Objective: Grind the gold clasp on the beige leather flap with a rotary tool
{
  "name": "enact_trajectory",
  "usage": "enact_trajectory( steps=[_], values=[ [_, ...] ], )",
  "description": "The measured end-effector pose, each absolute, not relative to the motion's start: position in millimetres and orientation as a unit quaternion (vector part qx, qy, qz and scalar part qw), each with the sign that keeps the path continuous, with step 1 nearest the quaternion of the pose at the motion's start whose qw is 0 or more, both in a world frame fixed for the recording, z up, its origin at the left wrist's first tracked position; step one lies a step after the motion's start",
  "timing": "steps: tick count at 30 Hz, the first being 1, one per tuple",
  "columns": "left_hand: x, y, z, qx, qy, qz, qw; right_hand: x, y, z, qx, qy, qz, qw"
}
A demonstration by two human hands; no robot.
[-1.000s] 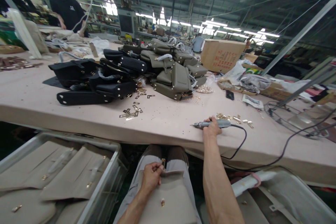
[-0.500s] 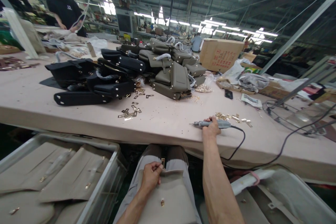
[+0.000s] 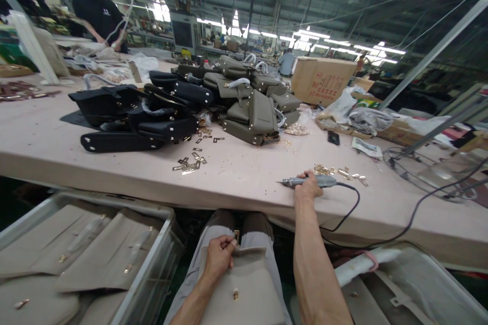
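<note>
A beige leather bag piece (image 3: 251,279) lies across my lap, with a small gold turn lock (image 3: 236,295) on its lower part. My left hand (image 3: 220,258) pinches a narrow gold lock plate (image 3: 237,236) at the top edge of this piece; how the plate meets the leather is hidden by my fingers. On the table's near edge, my right hand (image 3: 308,186) is closed around a grey electric screwdriver (image 3: 325,181), whose tip points left. Loose gold fittings (image 3: 339,171) lie just beyond the screwdriver.
Black bags (image 3: 129,122) and olive bags (image 3: 251,117) are piled on the table (image 3: 236,177), with flat metal plates (image 3: 189,163) before them. Crates of beige pieces stand left (image 3: 152,233) and right (image 3: 430,269). A power cord (image 3: 404,231) crosses the right side. A co-worker (image 3: 101,15) stands far left.
The view has shifted very slightly. Both hands keep their grips, and the screwdriver and bag piece stay in practically the same place.
</note>
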State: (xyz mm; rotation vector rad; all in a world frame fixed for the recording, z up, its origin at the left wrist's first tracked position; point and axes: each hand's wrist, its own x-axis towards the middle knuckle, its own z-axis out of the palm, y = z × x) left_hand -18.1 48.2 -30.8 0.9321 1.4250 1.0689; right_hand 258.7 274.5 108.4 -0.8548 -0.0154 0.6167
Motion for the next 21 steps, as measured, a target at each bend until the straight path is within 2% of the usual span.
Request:
enact_trajectory(
  steps=[11,21],
  values=[
    [-19.0,50.8,-21.6,0.395,0.599,0.443,0.537,282.0,273.7,123.4,-0.401,0.010,0.360,0.842],
    [-16.8,53.8,-23.2,0.401,0.603,0.433,0.537,285.5,279.5,120.7,-0.428,0.007,0.347,0.834]
  ],
)
